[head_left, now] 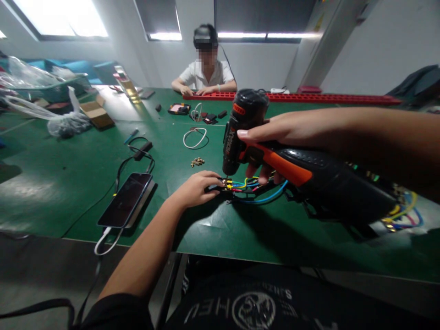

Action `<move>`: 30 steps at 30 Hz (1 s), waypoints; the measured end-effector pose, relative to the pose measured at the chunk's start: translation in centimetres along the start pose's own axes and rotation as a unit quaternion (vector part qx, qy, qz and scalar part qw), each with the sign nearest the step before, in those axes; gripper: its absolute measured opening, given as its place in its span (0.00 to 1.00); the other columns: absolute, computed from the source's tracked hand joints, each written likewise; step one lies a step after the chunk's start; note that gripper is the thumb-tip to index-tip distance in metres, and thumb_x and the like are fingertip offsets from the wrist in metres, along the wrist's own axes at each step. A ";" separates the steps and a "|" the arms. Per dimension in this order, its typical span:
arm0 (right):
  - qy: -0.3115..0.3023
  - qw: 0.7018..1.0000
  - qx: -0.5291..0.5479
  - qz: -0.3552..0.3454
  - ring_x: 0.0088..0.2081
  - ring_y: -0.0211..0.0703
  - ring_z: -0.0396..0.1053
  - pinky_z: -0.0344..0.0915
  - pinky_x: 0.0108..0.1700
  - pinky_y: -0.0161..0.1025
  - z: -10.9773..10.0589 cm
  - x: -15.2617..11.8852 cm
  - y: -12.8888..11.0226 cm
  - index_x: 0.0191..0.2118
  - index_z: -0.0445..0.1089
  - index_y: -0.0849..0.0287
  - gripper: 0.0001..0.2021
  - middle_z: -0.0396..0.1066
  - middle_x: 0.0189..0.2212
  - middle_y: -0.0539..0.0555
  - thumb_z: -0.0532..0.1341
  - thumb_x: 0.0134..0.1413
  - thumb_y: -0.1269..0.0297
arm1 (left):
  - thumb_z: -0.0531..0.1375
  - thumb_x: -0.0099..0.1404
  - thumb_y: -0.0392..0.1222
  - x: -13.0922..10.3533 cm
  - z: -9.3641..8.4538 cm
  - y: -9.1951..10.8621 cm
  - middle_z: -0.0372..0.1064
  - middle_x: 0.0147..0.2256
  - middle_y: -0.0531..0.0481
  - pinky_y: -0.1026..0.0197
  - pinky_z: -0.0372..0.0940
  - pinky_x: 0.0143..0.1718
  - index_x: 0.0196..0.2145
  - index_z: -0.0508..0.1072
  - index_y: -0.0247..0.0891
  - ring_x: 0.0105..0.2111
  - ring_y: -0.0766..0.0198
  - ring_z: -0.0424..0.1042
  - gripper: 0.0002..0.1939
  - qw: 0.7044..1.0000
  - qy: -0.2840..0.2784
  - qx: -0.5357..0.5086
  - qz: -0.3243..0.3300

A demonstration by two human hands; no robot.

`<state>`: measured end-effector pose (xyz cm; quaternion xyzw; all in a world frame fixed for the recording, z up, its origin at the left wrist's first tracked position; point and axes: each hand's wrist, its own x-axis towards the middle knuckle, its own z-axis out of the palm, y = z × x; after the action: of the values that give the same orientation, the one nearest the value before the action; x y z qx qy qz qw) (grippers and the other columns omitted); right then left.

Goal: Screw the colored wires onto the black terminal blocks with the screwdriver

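Observation:
My right hand (pixel 264 151) is wrapped round the handle of a black and orange power drill (pixel 245 114), which points down. The drill's tip meets a small terminal block (pixel 226 184) with yellow, blue, green and red wires (pixel 268 198) running off to the right. From the left, my left hand (pixel 201 189) grips the block's edge between fingers and thumb. Just beyond my left hand lies a small pile of brass screws (pixel 197 162). Part of the wiring is hidden beneath the drill and my right hand.
A phone (pixel 125 200) with cables lies on the green table (pixel 165 137) at left. Farther back are a white cable loop (pixel 195 138), a cardboard box (pixel 97 113), a bottle (pixel 127 85) and a long red strip (pixel 309 98). A person (pixel 206 68) sits opposite.

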<state>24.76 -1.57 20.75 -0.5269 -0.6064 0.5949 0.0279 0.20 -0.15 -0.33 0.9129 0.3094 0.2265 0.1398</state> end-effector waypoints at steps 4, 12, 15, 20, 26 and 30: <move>0.003 1.000 -0.008 0.005 0.37 0.41 0.79 0.79 0.44 0.38 -0.1 0.2 -0.1 0.49 0.70 0.62 0.22 0.77 0.36 0.57 0.53 0.68 0.46 | 0.62 0.66 0.37 0.1 0.1 0.0 0.73 0.53 0.42 0.49 0.70 0.53 0.50 0.78 0.41 0.51 0.54 0.74 0.14 1.000 -0.001 -0.003 0.002; 0.018 1.000 -0.023 0.000 0.37 0.40 0.79 0.78 0.45 0.36 -0.3 0.5 0.0 0.46 0.72 0.62 0.23 0.77 0.35 0.57 0.54 0.67 0.45 | 0.62 0.67 0.37 0.0 0.1 -0.1 0.73 0.53 0.41 0.49 0.70 0.53 0.49 0.78 0.39 0.51 0.53 0.74 0.14 1.000 0.005 -0.011 0.006; 0.013 1.000 -0.023 -0.005 0.37 0.41 0.79 0.78 0.45 0.36 -0.4 0.4 0.2 0.46 0.73 0.61 0.23 0.77 0.35 0.56 0.56 0.66 0.45 | 0.62 0.66 0.37 0.0 0.1 -0.1 0.73 0.53 0.41 0.49 0.70 0.53 0.49 0.78 0.40 0.51 0.54 0.74 0.14 1.000 0.007 -0.007 0.005; 0.011 1.000 -0.014 -0.013 0.39 0.40 0.79 0.78 0.47 0.36 -0.4 0.3 0.2 0.48 0.72 0.61 0.23 0.77 0.36 0.55 0.56 0.66 0.45 | 0.62 0.66 0.37 0.0 0.1 0.0 0.73 0.53 0.42 0.49 0.70 0.53 0.50 0.77 0.41 0.51 0.54 0.74 0.14 1.000 0.007 -0.011 -0.001; -0.018 1.000 0.003 -0.019 0.46 0.39 0.79 0.76 0.51 0.36 -0.4 0.4 0.2 0.52 0.71 0.63 0.21 0.78 0.42 0.52 0.53 0.70 0.51 | 0.61 0.66 0.36 0.0 0.0 0.2 0.73 0.52 0.43 0.50 0.69 0.53 0.49 0.76 0.40 0.51 0.54 0.74 0.14 1.000 0.007 -0.024 -0.008; -0.030 0.999 0.019 -0.029 0.51 0.35 0.76 0.71 0.57 0.31 -0.1 0.5 0.2 0.50 0.71 0.65 0.20 0.79 0.43 0.50 0.51 0.71 0.53 | 0.63 0.64 0.39 0.0 0.0 0.5 0.75 0.46 0.45 0.51 0.69 0.50 0.51 0.72 0.39 0.46 0.55 0.75 0.17 0.998 0.015 -0.023 -0.051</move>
<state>24.73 -1.19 20.29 -0.4902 -0.6105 0.6210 0.0368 0.40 -0.50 -0.12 0.8888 0.3528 0.2401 0.1673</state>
